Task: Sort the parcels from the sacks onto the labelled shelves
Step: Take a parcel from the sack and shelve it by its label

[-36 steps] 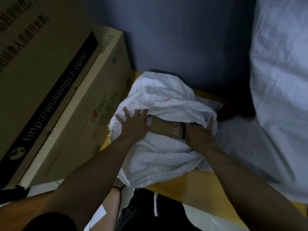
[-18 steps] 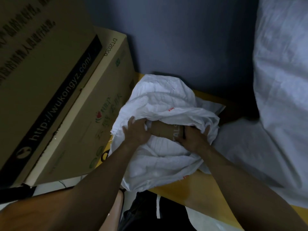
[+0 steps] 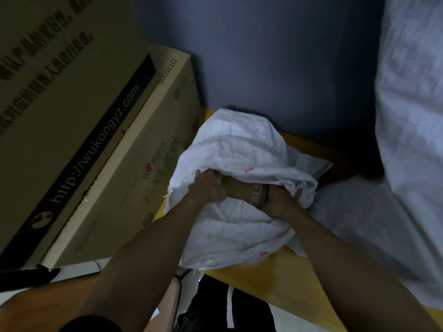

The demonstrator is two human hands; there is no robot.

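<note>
Both hands are in the mouth of the sack, one at each end of the same thing. Left hand [image 3: 207, 188] has its fingers curled round the near-left end of the brown cardboard parcel [image 3: 242, 190], thumb up against the sack's rim. Right hand [image 3: 279, 200] is clamped on the other end, palm against the cardboard, fingertips tucked under a fold of white cloth where I can't see them. So the parcel sits between my two hands, half out of the opening, and printed letters show on the face next to my right hand.

White woven sack [image 3: 236, 149] is crumpled all round it: one bunch humps up beyond my knuckles, and the slack part lies under my wrists, spilling toward me. It lies on the yellow worktop [image 3: 261, 279], which shows below my right forearm.

Out past my left hand stands a large carton [image 3: 134, 178] with green and red print, its side right against the sack. Stacked on it, further left, is a second carton [image 3: 48, 75] with a black web-address strip. Beyond my right hand a big sack [image 3: 407, 121], full and pale, fills that whole side. Straight ahead of both hands is a dark blue wall [image 3: 275, 58].
</note>
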